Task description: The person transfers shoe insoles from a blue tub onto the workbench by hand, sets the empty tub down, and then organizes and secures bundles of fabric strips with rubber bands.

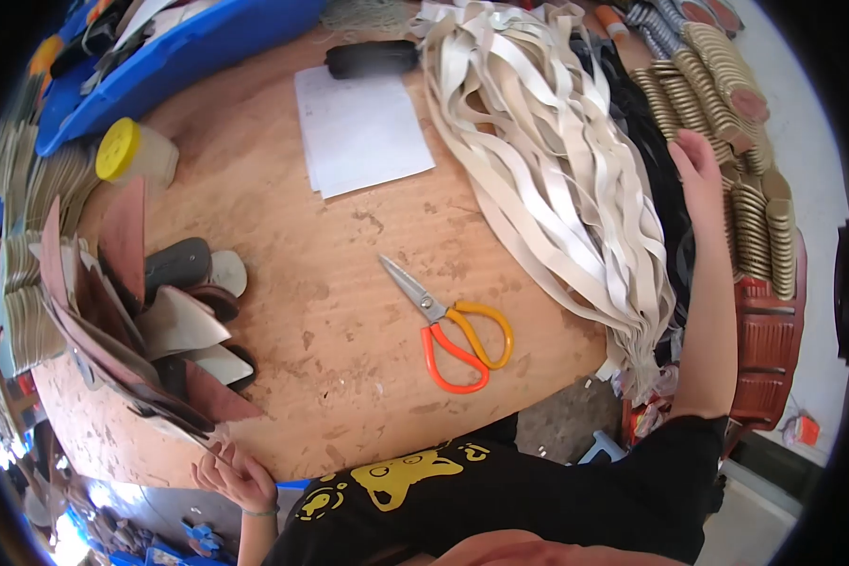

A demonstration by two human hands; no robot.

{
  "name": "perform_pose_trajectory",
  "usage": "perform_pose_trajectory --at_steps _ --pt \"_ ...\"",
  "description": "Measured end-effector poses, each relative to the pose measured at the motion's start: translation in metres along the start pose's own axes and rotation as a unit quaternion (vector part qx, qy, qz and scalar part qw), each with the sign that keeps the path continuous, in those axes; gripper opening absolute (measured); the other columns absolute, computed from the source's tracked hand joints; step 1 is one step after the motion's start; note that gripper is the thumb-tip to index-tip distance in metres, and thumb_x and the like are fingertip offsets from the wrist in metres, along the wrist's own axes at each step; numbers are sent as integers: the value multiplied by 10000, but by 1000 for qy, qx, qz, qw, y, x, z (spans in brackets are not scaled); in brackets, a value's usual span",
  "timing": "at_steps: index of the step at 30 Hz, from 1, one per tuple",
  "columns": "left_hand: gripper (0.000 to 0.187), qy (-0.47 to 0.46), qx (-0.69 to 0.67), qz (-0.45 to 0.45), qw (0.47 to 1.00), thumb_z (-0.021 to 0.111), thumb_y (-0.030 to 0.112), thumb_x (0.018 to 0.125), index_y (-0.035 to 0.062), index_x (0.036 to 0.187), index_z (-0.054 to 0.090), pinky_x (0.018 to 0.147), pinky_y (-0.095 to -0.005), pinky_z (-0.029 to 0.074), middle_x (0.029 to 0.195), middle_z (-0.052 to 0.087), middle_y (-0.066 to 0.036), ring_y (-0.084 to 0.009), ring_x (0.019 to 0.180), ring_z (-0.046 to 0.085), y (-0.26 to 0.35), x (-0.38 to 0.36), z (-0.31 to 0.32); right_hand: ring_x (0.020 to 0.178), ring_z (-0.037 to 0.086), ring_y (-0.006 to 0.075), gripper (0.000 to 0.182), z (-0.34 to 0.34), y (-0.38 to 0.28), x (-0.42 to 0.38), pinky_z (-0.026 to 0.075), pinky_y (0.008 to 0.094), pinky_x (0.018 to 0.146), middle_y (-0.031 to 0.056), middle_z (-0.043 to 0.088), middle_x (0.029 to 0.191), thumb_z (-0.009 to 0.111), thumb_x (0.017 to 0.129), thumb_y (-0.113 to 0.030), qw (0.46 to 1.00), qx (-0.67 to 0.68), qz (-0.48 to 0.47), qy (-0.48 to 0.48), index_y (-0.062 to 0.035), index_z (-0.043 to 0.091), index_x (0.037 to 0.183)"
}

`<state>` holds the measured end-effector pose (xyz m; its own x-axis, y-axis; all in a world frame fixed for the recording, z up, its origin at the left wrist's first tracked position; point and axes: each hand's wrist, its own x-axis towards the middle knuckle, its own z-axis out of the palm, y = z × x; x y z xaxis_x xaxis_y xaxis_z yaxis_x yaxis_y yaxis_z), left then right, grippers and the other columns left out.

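My left hand is at the table's lower left edge. Its fingers are curled on the lower end of a long, thin leather piece beneath a fanned pile of brown, grey and black shoe parts. Far to the right, my right hand reaches past a bundle of white and cream straps. Thumb and fingers stand slightly apart there, between black straps and stacks of beige, ridged pieces; I see nothing held in it. Scissors with orange and yellow handles lie mid-table, blades apart.
White paper sheets lie at the back under a black bundle. A yellow-lidded jar stands near a blue tray. A red-brown plastic chair is at the right. More stacked pieces line the left edge.
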<state>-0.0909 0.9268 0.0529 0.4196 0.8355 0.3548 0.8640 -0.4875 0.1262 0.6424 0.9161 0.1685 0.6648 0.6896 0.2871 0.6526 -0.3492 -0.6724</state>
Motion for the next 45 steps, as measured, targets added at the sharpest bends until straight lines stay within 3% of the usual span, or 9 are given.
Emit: perform_pose_trajectory --at_steps 6,10,13,18,25,31,34,39,45 --pt "286 -6 22 6 1000 532 165 839 47 1095 580 1066 -589 210 1071 611 -106 -332 1151 494 3 4 -3 948 642 270 440 19 75 103 491 386 859 166 664 1035 715 823 -357 971 -230 -60 -11 2 652 1069" --pt "297 2 24 -8 1000 527 179 850 40 1108 573 1068 -588 208 1099 591 -128 -334 1154 486 2 1 -1 1094 614 313 651 62 40 127 479 440 918 160 648 1149 597 807 -615 918 -386 63 -65 -72 657 1162" --pt "293 2 20 -19 1000 517 169 857 36 1111 574 1068 -593 206 1114 576 -147 -336 1162 472 2 -1 -1 1174 562 304 565 87 20 132 426 487 964 104 593 1271 557 847 -595 891 -451 38 -34 -149 654 1180" --pt "640 52 27 47 997 475 129 900 131 1496 241 1010 -569 256 1098 620 -189 -361 1055 555 -2 1 4 1107 596 265 317 103 42 144 466 498 900 78 647 1159 593 878 -394 874 -462 5 -149 -170 693 1080" --pt "618 76 22 57 995 453 142 907 144 1495 264 990 -569 283 1082 626 -185 -357 1000 582 0 6 6 795 663 236 317 60 70 156 501 337 746 116 706 843 685 785 -310 990 -129 37 51 -24 714 919" --pt "616 77 19 48 996 457 108 859 110 1456 301 980 -562 288 1097 613 -192 -365 1021 565 -1 5 7 841 637 190 343 27 58 152 500 324 776 93 684 987 640 862 -156 942 318 81 77 41 595 1138" --pt "536 71 22 45 996 476 109 832 60 1361 407 977 -556 294 1113 602 -182 -372 1039 548 -5 2 8 1024 619 217 440 16 43 139 474 323 915 139 656 1106 667 874 -218 996 66 -48 -24 52 555 1203" --pt "403 59 44 -4 997 501 126 787 22 1173 544 993 -546 290 1121 590 -171 -379 1072 509 1 1 6 1166 566 297 801 10 43 106 431 345 991 227 574 1279 640 836 -554 981 -137 76 -112 74 492 1312" --pt "353 55 51 -43 996 514 154 771 26 1088 603 1012 -539 273 1137 567 -177 -385 1080 480 9 1 3 1133 582 346 659 20 45 64 452 362 968 215 611 1205 757 756 -389 930 -298 53 -209 -26 545 1263"
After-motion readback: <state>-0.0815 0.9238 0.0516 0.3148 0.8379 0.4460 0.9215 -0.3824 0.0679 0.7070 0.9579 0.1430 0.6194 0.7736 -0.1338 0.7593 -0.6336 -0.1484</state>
